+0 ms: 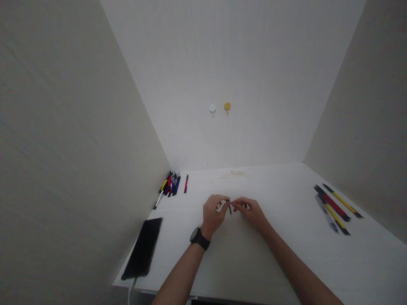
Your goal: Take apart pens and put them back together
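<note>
My left hand (213, 213), with a black watch on its wrist, and my right hand (251, 212) meet over the middle of the white table (254, 254). Both have their fingers curled in a pinch around a small dark pen part (230, 208) held between them. Whether it is a whole pen or a piece I cannot tell. A heap of coloured pens (170, 185) lies at the table's far left, with one red pen (186, 184) beside it. Several black, red and yellow pens (335, 205) lie in a row at the right.
A black phone (143, 253) with a white cable lies at the table's near left corner. White walls close in the table on three sides. Two small round hooks, one white (213, 108) and one yellow (227, 106), stick to the back wall.
</note>
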The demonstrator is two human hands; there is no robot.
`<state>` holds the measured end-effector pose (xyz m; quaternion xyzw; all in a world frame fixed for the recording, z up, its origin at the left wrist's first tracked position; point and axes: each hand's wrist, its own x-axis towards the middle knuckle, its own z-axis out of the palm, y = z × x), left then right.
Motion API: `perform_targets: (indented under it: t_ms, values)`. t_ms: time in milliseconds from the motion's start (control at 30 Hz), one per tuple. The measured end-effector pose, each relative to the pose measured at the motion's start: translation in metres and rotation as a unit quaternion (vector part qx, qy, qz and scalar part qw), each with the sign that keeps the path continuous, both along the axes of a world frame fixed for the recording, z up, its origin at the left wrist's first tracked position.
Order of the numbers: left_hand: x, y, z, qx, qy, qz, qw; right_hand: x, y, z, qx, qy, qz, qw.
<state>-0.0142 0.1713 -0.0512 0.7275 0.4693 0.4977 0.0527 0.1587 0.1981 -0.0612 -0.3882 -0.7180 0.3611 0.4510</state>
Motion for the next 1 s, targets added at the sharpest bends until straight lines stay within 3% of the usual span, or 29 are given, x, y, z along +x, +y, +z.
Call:
perform_targets:
  t_ms: [300,433,567,667,767,867,1000]
  values:
    - [0.002,-0.001,0.0,-0.012,0.022,-0.002,1.0,-0.003,-0.001,0.0,0.016,-0.023,0.004,1.0]
    - [0.002,0.0,0.0,-0.006,0.01,0.013,1.0,-0.001,0.002,-0.003,0.021,-0.026,-0.079,0.996]
    - [0.0,0.004,-0.002,0.003,-0.01,0.048,0.999,0.003,0.003,-0.008,0.066,-0.177,-0.226,0.956]
    - [-0.002,0.006,-0.004,0.008,-0.028,0.066,0.997,0.002,0.0,-0.01,0.098,-0.303,-0.243,0.916]
    - [-0.004,0.007,-0.006,0.002,-0.048,0.07,0.996,0.002,-0.001,-0.013,0.109,-0.354,-0.228,0.901]
    - [-0.004,0.007,-0.005,-0.01,-0.064,0.064,0.996,0.003,0.003,-0.017,0.097,-0.327,-0.218,0.914]
    - [-0.004,0.007,-0.004,-0.03,-0.082,0.048,0.995,0.005,0.011,-0.02,0.043,-0.168,-0.172,0.97]
